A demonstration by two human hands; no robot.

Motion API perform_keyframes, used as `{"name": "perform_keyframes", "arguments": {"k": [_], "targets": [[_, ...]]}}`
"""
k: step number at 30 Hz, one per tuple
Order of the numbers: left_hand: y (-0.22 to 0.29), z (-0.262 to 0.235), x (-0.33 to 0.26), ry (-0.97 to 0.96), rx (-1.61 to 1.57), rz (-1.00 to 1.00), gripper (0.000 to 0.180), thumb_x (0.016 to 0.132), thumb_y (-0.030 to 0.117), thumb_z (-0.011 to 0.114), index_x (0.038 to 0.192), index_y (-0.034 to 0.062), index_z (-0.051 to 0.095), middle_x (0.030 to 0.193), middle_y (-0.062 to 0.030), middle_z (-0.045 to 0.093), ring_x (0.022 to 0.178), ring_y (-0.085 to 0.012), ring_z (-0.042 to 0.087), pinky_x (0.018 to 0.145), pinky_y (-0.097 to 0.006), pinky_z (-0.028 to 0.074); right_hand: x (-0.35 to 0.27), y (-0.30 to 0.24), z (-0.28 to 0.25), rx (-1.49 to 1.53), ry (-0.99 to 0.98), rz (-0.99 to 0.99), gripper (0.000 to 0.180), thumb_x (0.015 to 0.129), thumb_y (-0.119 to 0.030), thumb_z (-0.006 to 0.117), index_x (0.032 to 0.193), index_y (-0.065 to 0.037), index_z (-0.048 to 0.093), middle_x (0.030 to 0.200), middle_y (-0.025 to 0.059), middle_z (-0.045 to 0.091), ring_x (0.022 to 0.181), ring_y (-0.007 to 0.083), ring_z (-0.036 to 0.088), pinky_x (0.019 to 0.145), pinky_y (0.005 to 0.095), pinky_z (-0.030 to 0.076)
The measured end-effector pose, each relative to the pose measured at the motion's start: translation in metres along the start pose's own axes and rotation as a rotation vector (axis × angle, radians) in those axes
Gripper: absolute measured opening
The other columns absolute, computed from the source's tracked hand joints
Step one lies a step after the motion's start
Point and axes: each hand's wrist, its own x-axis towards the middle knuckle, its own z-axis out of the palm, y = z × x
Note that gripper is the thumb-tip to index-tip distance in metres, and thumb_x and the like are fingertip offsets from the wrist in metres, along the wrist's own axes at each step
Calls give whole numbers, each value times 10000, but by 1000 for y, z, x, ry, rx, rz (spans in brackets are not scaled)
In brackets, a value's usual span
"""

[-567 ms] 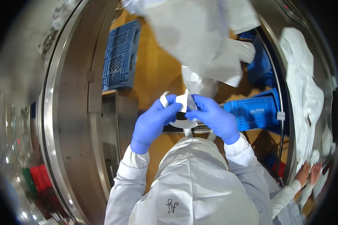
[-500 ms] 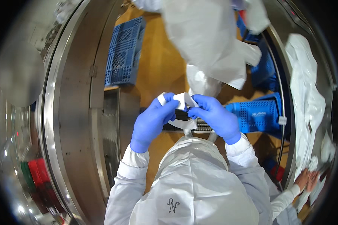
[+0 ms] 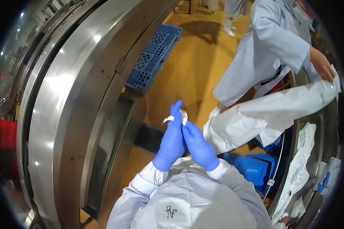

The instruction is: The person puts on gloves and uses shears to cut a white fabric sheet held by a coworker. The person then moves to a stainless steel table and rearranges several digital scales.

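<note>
My left hand and my right hand, both in blue gloves, are pressed palm to palm in front of my white apron. A narrow white strip is caught between them. One end of it sticks out past the fingers of my left hand; another part shows above my right fingertips. The rest of the strip is hidden by the hands.
On the left runs a long steel machine. A blue plastic pallet is beside it. At right, a co-worker holds a white plastic apron. Blue crates stand below, near another white sheet.
My hands have come together, and the strip's hanging loop no longer shows. The view has shifted, bringing the steel machine further in. The co-worker ahead now appears at the right, arm stretched out.
</note>
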Motion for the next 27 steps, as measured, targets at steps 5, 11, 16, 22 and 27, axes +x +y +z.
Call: {"name": "perform_keyframes", "arguments": {"k": [5, 11, 16, 22, 27], "targets": [[-11, 5, 93, -90, 541, 458, 647, 1036, 67, 503, 1609, 41, 203, 1164, -114, 592, 1052, -200, 576, 953, -297, 456, 81, -30, -41, -396, 135, 3, 291, 1085, -219, 473, 1214, 18, 580, 1078, 59, 659, 988, 165, 610, 909, 325, 473], [2, 28, 253, -336, -69, 175, 516, 1039, 52, 451, 1540, 48, 326, 1413, -113, 493, 1302, -215, 501, 1016, -309, 437, 222, -49, -140, 371, 43, 30, 264, 1068, -248, 488, 1091, -20, 620, 973, 52, 629, 907, 157, 609, 845, 308, 495], [36, 26, 373, -246, -520, -203, 576, 1077, 292, 434, 1589, 79, 279, 1576, -105, 370, 1439, -285, 370, 1180, -441, 265, 357, -81, -208, 520, -28, 53, 244, 1072, -254, 484, 1097, -39, 596, 1018, 31, 585, 942, 138, 555, 887, 285, 449], [70, 29, 483, -174, -148, -69, 816, 1010, 254, 582, 1633, 53, 94, 1653, -144, 220, 1484, -294, 304, 1201, -410, 267, 499, -121, -250, 405, -138, -183, 277, 1078, -235, 479, 1173, -7, 605, 1098, 60, 633, 1048, 148, 606, 941, 298, 478], [72, 65, 620, -237, 214, -1, 719, 1026, 300, 570, 1593, 0, 243, 1421, -166, 550, 1323, -244, 531, 1114, -339, 378, 619, -144, -271, 665, -167, -44, 325, 1087, -212, 462, 1330, -13, 542, 1216, 81, 649, 1120, 161, 621, 968, 311, 497]]}}
